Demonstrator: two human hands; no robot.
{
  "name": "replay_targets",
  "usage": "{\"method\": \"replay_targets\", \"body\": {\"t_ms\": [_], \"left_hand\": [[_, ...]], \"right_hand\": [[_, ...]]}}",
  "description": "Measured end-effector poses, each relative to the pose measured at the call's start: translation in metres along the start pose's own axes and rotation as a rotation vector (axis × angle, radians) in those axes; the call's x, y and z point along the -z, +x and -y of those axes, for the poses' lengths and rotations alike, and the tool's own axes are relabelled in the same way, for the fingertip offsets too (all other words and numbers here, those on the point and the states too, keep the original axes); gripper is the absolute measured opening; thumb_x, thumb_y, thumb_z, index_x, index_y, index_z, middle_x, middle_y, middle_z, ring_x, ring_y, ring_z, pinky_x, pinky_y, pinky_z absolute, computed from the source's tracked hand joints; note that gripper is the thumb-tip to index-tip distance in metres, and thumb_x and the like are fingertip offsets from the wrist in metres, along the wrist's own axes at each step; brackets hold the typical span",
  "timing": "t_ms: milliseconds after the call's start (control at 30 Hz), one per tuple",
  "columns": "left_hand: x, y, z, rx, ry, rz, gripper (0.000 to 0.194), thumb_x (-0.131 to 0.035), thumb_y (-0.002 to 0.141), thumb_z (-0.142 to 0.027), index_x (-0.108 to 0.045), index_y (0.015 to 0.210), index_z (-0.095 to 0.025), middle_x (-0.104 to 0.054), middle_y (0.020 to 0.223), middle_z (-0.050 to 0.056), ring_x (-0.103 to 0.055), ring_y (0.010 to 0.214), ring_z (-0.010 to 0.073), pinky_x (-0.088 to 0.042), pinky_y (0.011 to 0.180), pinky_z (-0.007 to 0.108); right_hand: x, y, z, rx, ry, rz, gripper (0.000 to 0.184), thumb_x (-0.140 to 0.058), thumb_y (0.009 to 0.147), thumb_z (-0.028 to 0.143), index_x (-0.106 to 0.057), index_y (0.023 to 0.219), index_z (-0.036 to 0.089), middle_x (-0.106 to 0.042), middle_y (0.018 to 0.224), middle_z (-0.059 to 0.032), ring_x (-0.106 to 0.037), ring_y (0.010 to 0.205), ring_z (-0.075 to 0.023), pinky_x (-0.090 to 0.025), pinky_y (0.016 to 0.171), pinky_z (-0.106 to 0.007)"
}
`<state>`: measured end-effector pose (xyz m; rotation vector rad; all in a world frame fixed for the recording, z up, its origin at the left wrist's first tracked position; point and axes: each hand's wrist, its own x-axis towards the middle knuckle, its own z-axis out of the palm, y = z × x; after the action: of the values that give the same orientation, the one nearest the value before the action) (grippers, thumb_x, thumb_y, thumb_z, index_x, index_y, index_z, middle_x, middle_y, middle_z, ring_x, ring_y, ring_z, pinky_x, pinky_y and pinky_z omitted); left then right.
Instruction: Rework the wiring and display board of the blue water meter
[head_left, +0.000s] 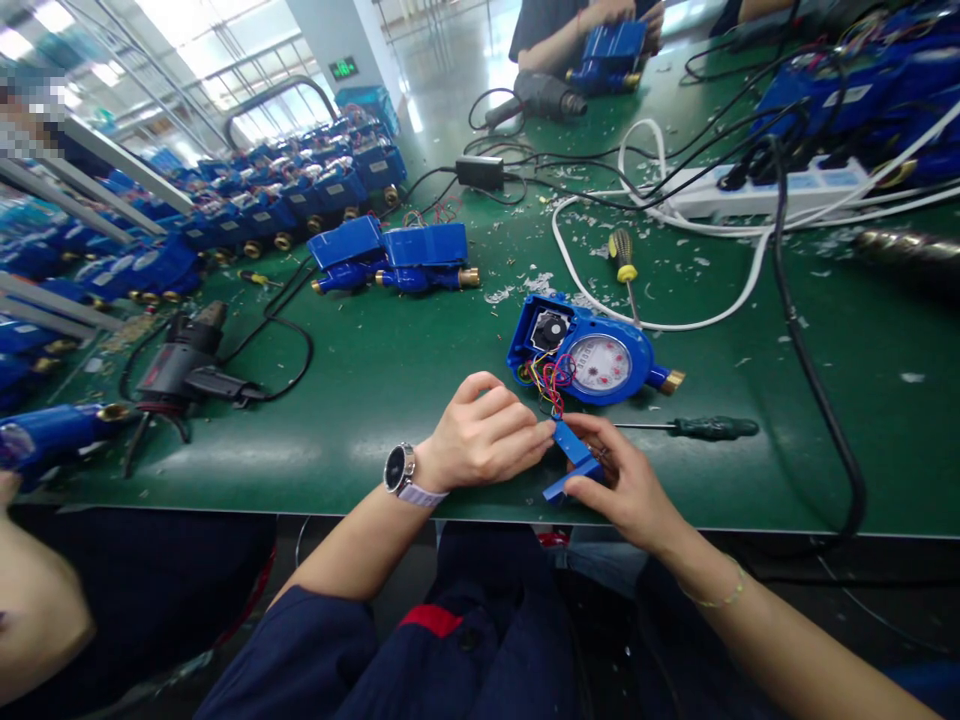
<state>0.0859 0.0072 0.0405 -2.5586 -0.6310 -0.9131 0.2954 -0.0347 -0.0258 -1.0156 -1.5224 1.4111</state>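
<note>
A blue water meter (pixel 641 350) lies on the green bench with its box open and its round dial facing up. Red, yellow and dark wires (pixel 553 375) run from the box to a small blue plastic part (pixel 574 445). My right hand (pixel 626 485) grips this part between thumb and fingers, just above the bench edge. My left hand (pixel 487 435) is closed, its fingertips at the part's upper end where the wires meet it; what they pinch is hidden. A dark-handled screwdriver (pixel 712 429) lies right of my right hand, its shaft pointing towards the fingers.
Two closed blue meters (pixel 426 258) sit beyond my left hand. A heat gun (pixel 184 360) lies left, before rows of meters (pixel 300 190). Further back are a yellow-black screwdriver (pixel 622 255), a white power strip (pixel 765 190) and cables. Across the bench, a co-worker's hands hold another meter (pixel 611 55).
</note>
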Motion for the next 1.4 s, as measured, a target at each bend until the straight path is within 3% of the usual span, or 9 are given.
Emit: {"method": "replay_targets", "body": {"t_ms": [233,633,1000,1400], "left_hand": [[-0.004,0.001,-0.003,-0.007,0.045,-0.002,0.006,-0.067,0.083,-0.023,-0.063,0.086,-0.020,-0.063,0.063,-0.005,-0.046,0.061,0.0123,-0.040,0.073,0.031],[-0.014,-0.005,-0.012,0.126,0.047,-0.096,0.007,-0.067,0.079,-0.018,-0.062,0.080,-0.023,-0.061,0.057,-0.008,-0.047,0.058,0.0119,-0.037,0.078,0.035],[0.002,0.000,-0.002,-0.014,0.001,-0.003,0.011,-0.067,0.084,-0.022,-0.061,0.093,-0.019,-0.066,0.064,-0.006,-0.055,0.062,0.0114,-0.044,0.077,0.031],[-0.013,-0.004,-0.006,0.002,0.005,-0.079,0.011,-0.068,0.080,-0.017,-0.062,0.090,-0.017,-0.061,0.060,-0.005,-0.049,0.058,0.0119,-0.043,0.074,0.034]], "right_hand": [[-0.002,0.000,-0.002,-0.022,-0.030,-0.003,0.065,-0.072,0.077,0.058,-0.051,0.126,0.021,-0.064,0.110,-0.0084,-0.062,0.096,-0.0248,-0.049,0.080,-0.036],[-0.005,-0.003,-0.002,-0.004,-0.071,-0.034,0.063,-0.073,0.077,0.057,-0.052,0.125,0.021,-0.063,0.110,-0.0080,-0.061,0.097,-0.0251,-0.047,0.084,-0.038],[-0.006,-0.003,-0.003,-0.010,-0.029,-0.039,0.065,-0.075,0.075,0.054,-0.052,0.126,0.020,-0.062,0.110,-0.0083,-0.060,0.094,-0.0239,-0.048,0.085,-0.039],[-0.008,-0.003,-0.004,-0.005,-0.017,-0.063,0.062,-0.074,0.076,0.052,-0.054,0.125,0.019,-0.062,0.113,-0.0088,-0.059,0.100,-0.0249,-0.047,0.093,-0.041]]}}
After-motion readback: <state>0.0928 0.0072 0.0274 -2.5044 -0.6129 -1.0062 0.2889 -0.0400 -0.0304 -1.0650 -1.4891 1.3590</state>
